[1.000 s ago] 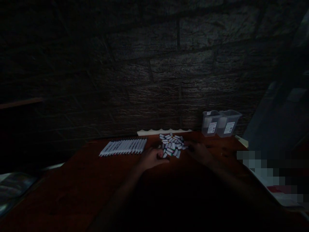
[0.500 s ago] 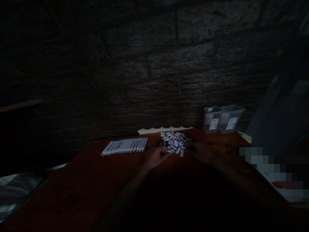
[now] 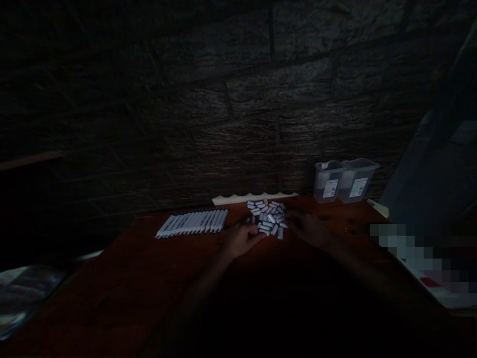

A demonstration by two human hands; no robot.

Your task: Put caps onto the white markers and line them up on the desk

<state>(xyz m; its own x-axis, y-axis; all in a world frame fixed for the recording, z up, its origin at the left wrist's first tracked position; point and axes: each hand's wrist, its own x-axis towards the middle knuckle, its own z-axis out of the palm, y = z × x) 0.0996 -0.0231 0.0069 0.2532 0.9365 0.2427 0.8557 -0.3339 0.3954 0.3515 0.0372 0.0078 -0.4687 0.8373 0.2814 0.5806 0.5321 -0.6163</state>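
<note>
I have a single view, from a camera worn on the person's head. It looks forward and slightly down, across a dark red table (image 3: 112, 278) toward a brick wall (image 3: 231, 99) that fills the upper half of the picture. The person's arms enter from the bottom edge, and both hands sit near the middle, at arm's length from the lens. The table's far edge meets the wall just beyond them. The scene is very dim. With one view, nothing is shared between cameras.
</note>
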